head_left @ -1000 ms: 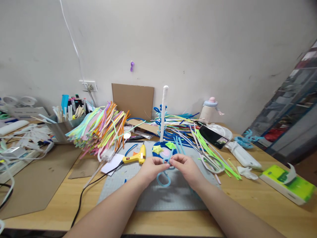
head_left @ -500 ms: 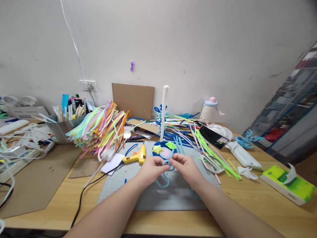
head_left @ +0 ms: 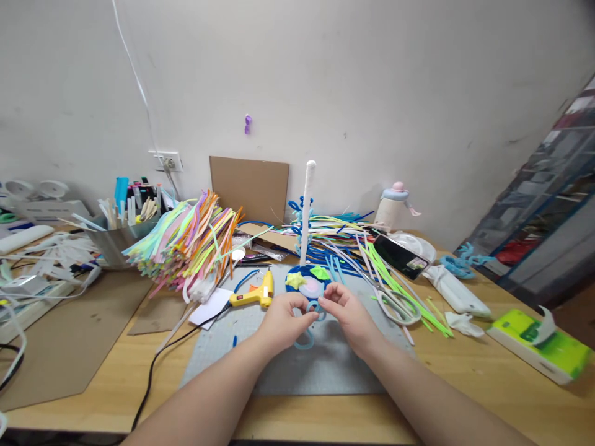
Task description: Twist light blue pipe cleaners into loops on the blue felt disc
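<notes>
Between my two hands is a light-blue pipe cleaner (head_left: 304, 339) bent into loops. My left hand (head_left: 287, 319) pinches it from the left, and my right hand (head_left: 344, 314) grips it from the right with thumb and fingertips. One loop hangs below my left fingers. Just beyond my hands stands a dark-blue round base (head_left: 292, 288) with a yellow star (head_left: 296, 280), a green star (head_left: 320, 272) and a pale pink disc (head_left: 310, 287) on it. A white fuzzy post (head_left: 305, 214) rises upright behind the stars, with curled blue pipe cleaners (head_left: 297, 217) beside it.
A yellow glue gun (head_left: 253, 297) lies left on the grey cutting mat (head_left: 223, 359). Scissors (head_left: 400, 308), green pipe cleaners (head_left: 430, 319) and a phone (head_left: 402, 255) lie right. Behind left is a bundle of colourful pipe cleaners (head_left: 186, 244); a yellow-green box (head_left: 542, 344) sits far right.
Both hands stay almost in place, still on the light-blue pipe cleaner. Its hanging loop has shifted slightly up and left, and a trailing piece below my right hand no longer shows.
</notes>
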`<act>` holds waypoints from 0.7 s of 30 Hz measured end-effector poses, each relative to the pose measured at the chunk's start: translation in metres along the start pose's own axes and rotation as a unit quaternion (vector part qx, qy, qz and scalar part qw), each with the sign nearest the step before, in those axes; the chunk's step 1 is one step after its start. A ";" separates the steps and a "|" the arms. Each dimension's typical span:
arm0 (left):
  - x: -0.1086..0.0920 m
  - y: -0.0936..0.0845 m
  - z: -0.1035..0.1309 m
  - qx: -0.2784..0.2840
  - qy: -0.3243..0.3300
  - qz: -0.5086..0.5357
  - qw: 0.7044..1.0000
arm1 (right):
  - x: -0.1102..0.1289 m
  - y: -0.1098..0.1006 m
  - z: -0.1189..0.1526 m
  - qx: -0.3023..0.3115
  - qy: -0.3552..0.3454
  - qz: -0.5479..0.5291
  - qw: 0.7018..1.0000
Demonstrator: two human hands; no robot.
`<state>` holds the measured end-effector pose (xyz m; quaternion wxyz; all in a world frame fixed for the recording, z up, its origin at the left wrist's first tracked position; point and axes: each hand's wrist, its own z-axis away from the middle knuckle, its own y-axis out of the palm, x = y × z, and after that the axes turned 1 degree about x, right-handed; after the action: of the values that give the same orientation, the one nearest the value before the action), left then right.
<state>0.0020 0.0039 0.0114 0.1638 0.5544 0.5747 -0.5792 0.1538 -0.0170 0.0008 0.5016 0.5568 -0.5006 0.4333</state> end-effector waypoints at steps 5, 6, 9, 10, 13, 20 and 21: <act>0.002 0.001 0.000 -0.027 0.047 -0.050 0.997 | 0.004 0.000 0.007 -0.053 -0.177 0.238 0.954; 0.002 0.001 0.000 -0.031 0.054 -0.055 0.997 | 0.005 0.000 0.009 -0.056 -0.199 0.267 0.941; 0.002 0.001 0.000 -0.041 0.063 -0.066 0.995 | 0.006 0.000 0.011 -0.071 -0.234 0.314 0.917; 0.002 0.001 0.000 -0.043 0.064 -0.068 0.995 | 0.005 0.000 0.012 -0.075 -0.237 0.321 0.914; 0.002 0.001 0.001 -0.047 0.065 -0.070 0.994 | 0.004 -0.001 0.012 -0.079 -0.239 0.330 0.910; 0.000 0.000 0.001 -0.046 0.064 -0.065 0.995 | 0.001 -0.001 0.012 -0.101 -0.248 0.332 0.904; 0.000 0.000 0.001 -0.046 0.065 -0.064 0.995 | 0.001 -0.001 0.012 -0.102 -0.249 0.332 0.904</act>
<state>0.0014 0.0035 0.0117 0.1144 0.5450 0.6445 -0.5240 0.1551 -0.0292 -0.0001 0.2418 0.3935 -0.8069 0.3683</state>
